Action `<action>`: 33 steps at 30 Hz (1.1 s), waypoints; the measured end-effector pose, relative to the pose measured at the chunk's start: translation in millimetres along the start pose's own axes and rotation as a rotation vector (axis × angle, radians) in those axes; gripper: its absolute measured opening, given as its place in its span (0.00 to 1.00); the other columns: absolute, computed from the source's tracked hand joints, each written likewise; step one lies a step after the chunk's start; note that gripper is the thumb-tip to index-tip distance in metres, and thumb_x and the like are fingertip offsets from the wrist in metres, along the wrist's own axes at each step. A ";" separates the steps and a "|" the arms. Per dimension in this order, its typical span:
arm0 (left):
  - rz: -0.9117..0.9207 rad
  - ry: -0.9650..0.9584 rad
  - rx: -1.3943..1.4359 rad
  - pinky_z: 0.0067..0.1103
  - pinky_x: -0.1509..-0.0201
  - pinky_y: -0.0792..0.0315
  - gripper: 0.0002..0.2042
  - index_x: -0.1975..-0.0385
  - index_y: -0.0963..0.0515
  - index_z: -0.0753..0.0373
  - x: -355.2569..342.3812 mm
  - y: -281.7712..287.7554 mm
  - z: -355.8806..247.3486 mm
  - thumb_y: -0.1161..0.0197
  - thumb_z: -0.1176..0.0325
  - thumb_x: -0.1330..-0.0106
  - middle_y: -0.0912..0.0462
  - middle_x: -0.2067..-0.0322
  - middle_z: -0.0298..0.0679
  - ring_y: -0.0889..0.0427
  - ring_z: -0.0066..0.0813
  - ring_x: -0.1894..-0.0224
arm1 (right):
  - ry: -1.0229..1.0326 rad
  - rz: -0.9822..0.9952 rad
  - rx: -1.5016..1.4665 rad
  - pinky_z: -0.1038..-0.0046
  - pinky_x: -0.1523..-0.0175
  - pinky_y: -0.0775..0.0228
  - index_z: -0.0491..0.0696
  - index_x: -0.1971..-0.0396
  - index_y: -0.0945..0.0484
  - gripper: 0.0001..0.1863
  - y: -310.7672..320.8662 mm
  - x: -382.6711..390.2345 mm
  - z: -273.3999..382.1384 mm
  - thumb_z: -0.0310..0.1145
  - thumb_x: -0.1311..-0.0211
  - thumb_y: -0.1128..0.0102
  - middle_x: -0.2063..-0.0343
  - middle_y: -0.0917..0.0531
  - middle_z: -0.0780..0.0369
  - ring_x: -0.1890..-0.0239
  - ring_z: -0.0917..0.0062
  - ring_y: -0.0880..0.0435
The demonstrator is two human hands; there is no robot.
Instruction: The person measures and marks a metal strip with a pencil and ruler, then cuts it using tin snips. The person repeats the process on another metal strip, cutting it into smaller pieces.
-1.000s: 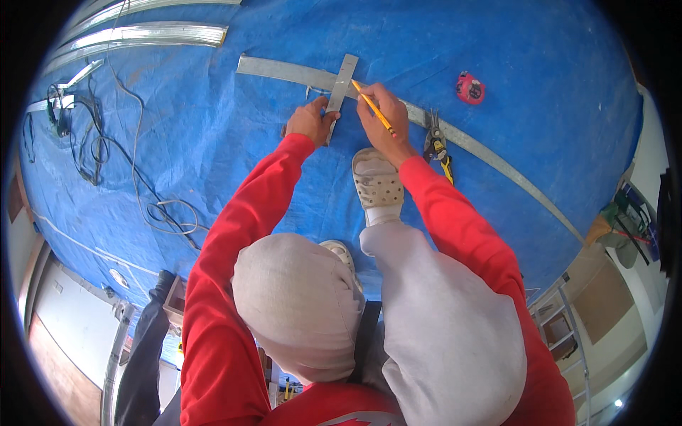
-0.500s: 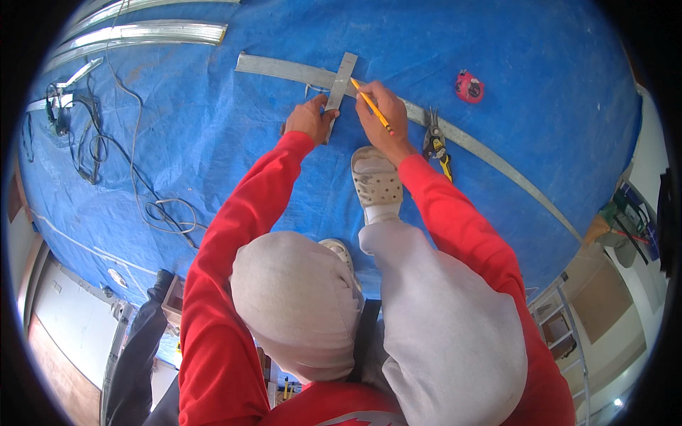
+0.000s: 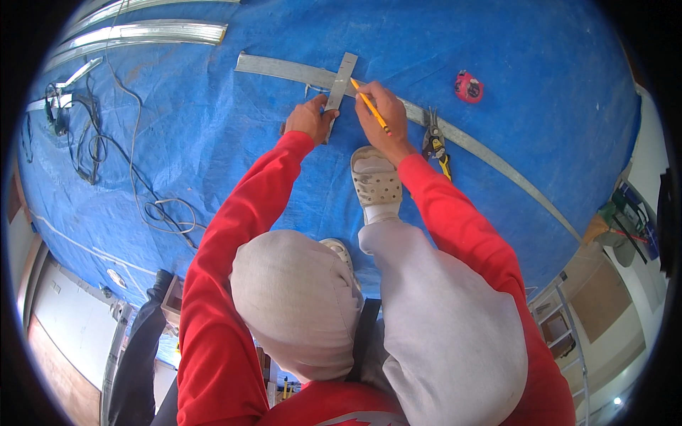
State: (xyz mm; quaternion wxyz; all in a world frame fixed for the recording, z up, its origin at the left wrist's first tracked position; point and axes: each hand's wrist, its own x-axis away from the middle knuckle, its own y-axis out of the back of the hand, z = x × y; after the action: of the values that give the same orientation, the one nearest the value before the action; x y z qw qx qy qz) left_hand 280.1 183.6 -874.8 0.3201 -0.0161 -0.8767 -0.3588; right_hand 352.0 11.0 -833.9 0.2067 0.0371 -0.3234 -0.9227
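Observation:
A long grey metal strip (image 3: 284, 67) lies across the blue tarp. Over it, crosswise, rests a short flat metal piece (image 3: 344, 77) with small slots, whose exact kind I cannot tell. My left hand (image 3: 310, 118) is closed on the lower end of this piece, thumb on top. My right hand (image 3: 383, 121) grips a yellow pencil (image 3: 371, 108), its tip at the strip right beside the crosspiece. Just right of that hand, a pair of tin snips (image 3: 435, 143) with yellow and black handles lies against the strip.
Far right on the blue tarp (image 3: 540, 85) sits a pink tape measure (image 3: 469, 86). Shiny metal channels (image 3: 142, 33) lie far left, near a corded tool (image 3: 58, 113) and its looping cable (image 3: 135, 142). A ladder (image 3: 572, 334) stands lower right. Another person's dark-clad leg (image 3: 138, 355) shows lower left.
The pencil has tilted slightly in my right hand, its rear end shifting a little to the left. My left hand and the metal pieces stay in place.

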 end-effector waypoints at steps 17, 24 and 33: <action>-0.015 -0.031 0.040 0.44 0.57 0.21 0.19 0.51 0.20 0.61 -0.5 -0.7 1.9 0.32 0.52 0.31 0.12 0.68 0.55 0.12 0.57 0.61 | 0.048 0.069 0.045 0.56 0.63 0.26 0.47 0.65 0.23 0.05 -5.8 32.4 12.3 0.29 0.36 0.35 0.73 0.18 0.54 0.67 0.55 0.17; -0.012 -0.015 0.025 0.44 0.56 0.21 0.20 0.50 0.20 0.61 -0.2 -1.9 1.5 0.31 0.52 0.32 0.12 0.67 0.55 0.13 0.58 0.60 | 0.053 -0.090 -0.039 0.58 0.65 0.27 0.45 0.65 0.23 0.06 -2.6 34.5 22.3 0.24 0.38 0.34 0.74 0.18 0.55 0.69 0.57 0.17; -0.029 -0.021 0.037 0.43 0.56 0.21 0.21 0.49 0.19 0.60 -0.2 -0.9 0.8 0.31 0.50 0.32 0.12 0.67 0.53 0.12 0.56 0.60 | 0.002 -0.091 0.043 0.59 0.63 0.25 0.43 0.61 0.22 0.06 -6.7 10.7 10.2 0.27 0.33 0.36 0.68 0.15 0.53 0.66 0.55 0.15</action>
State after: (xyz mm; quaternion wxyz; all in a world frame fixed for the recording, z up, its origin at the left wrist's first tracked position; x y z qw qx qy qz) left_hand 279.5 183.5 -875.9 0.3059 -0.0011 -0.8865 -0.3472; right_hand 337.9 17.4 -829.2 0.1642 0.0571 -0.3410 -0.9238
